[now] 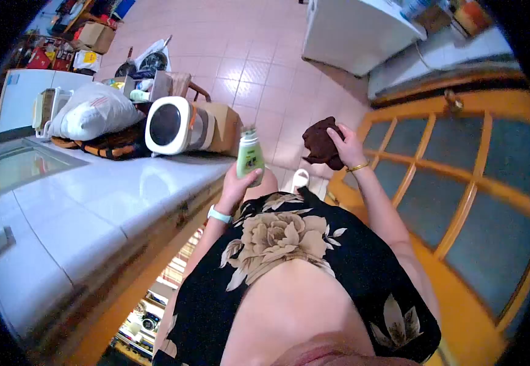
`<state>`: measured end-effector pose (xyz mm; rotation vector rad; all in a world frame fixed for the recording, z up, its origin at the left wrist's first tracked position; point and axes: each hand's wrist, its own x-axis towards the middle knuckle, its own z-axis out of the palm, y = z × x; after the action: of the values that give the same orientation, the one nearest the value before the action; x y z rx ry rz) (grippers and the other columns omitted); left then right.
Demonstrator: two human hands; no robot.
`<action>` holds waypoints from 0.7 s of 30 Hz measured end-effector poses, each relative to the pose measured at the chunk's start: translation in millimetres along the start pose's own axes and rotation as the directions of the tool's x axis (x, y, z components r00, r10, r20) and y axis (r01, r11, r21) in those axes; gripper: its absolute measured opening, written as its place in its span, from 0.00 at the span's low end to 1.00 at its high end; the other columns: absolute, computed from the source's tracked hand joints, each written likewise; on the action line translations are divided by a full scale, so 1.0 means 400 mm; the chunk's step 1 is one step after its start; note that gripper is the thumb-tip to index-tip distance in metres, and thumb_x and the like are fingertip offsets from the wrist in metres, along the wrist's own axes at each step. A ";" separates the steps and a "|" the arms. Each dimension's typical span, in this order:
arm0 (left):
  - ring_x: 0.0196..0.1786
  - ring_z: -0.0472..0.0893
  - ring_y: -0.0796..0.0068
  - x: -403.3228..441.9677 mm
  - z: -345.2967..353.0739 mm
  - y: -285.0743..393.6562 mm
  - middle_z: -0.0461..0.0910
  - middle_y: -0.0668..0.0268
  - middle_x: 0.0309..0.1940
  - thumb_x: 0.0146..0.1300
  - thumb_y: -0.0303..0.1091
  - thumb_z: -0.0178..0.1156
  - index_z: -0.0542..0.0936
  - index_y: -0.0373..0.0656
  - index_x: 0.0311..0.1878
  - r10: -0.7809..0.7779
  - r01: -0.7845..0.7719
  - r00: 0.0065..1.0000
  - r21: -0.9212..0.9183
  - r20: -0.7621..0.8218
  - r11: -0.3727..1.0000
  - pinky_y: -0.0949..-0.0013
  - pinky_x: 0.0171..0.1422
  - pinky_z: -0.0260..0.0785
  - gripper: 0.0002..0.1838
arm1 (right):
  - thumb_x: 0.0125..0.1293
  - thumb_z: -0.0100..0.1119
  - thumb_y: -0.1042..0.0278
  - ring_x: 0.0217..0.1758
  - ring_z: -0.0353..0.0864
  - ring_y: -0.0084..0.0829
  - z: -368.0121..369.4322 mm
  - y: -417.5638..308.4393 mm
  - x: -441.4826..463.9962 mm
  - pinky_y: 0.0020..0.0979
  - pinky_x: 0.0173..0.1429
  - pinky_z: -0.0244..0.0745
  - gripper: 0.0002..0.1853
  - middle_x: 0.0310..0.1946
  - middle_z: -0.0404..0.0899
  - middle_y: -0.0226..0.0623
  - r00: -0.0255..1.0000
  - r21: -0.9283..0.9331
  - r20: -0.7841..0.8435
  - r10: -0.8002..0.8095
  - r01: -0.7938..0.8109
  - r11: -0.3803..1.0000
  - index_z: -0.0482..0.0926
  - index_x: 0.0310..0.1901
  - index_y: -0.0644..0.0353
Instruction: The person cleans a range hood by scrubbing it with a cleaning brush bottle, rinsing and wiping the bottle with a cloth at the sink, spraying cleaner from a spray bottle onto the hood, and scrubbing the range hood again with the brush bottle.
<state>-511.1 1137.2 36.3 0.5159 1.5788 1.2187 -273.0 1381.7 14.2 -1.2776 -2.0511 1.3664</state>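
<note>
My left hand point(236, 186) is wrapped round a light green bottle point(251, 160), held upright beside the counter's edge. The bottle has a pale neck and a dark print on its front; its exact kind I cannot tell. In my right hand point(349, 148) is a dark brown cloth point(323, 144), bunched and hanging over the floor near the wooden door. Bottle and cloth are apart from each other. The fingertips under the cloth are partly hidden.
On the left, a white tiled counter point(94, 204) bears a stuffed plastic bag point(97, 113), a white round-windowed container point(170, 126) and a cardboard box point(223, 131). A glass-paned wooden door point(426, 161) stands at right. A white appliance point(356, 36) is ahead on the tiled floor point(265, 73).
</note>
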 end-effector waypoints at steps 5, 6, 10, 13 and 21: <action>0.47 0.80 0.75 0.234 -0.128 0.041 0.83 0.62 0.46 0.60 0.40 0.69 0.77 0.34 0.54 -0.099 0.100 0.968 -0.006 -0.232 0.995 0.69 0.52 0.73 0.24 | 0.67 0.60 0.56 0.43 0.86 0.41 0.040 -0.012 0.311 0.36 0.48 0.77 0.20 0.38 0.84 0.52 0.996 -0.044 -0.026 -0.081 0.080 0.996 0.80 0.48 0.68; 0.44 0.81 0.75 0.294 -0.153 0.038 0.83 0.63 0.45 0.60 0.38 0.70 0.78 0.34 0.53 -0.105 0.096 0.947 -0.044 -0.303 0.994 0.70 0.49 0.74 0.22 | 0.67 0.60 0.56 0.43 0.86 0.41 0.047 -0.016 0.359 0.35 0.48 0.77 0.21 0.38 0.84 0.52 0.999 -0.061 0.010 -0.051 0.052 0.997 0.80 0.48 0.68; 0.41 0.81 0.74 0.589 -0.224 0.120 0.84 0.62 0.42 0.60 0.40 0.70 0.79 0.34 0.51 -0.081 0.095 0.919 0.018 -0.387 0.995 0.69 0.46 0.74 0.22 | 0.67 0.60 0.57 0.41 0.86 0.40 0.066 0.017 0.588 0.35 0.47 0.77 0.20 0.38 0.85 0.50 0.998 -0.013 0.047 0.044 -0.043 0.999 0.80 0.48 0.68; 0.41 0.82 0.73 0.806 -0.274 0.211 0.84 0.60 0.41 0.58 0.44 0.71 0.79 0.33 0.49 0.039 0.016 0.936 0.154 -0.348 0.988 0.68 0.47 0.74 0.25 | 0.67 0.60 0.58 0.38 0.85 0.34 0.043 -0.107 0.754 0.34 0.45 0.77 0.18 0.36 0.85 0.47 0.986 -0.006 0.130 0.102 -0.102 0.995 0.80 0.47 0.68; 0.39 0.81 0.76 1.338 -0.350 0.562 0.83 0.61 0.39 0.59 0.42 0.70 0.79 0.32 0.49 -0.027 0.043 0.946 0.043 -0.323 0.998 0.70 0.44 0.75 0.23 | 0.67 0.60 0.58 0.44 0.83 0.32 0.039 -0.140 1.349 0.34 0.51 0.75 0.19 0.40 0.84 0.44 0.990 0.051 0.131 0.045 -0.052 0.997 0.80 0.48 0.68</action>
<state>-892.3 1593.6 -16.1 0.3282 1.8901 1.2871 -593.9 1816.3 -38.2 -1.2537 -2.0635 1.5540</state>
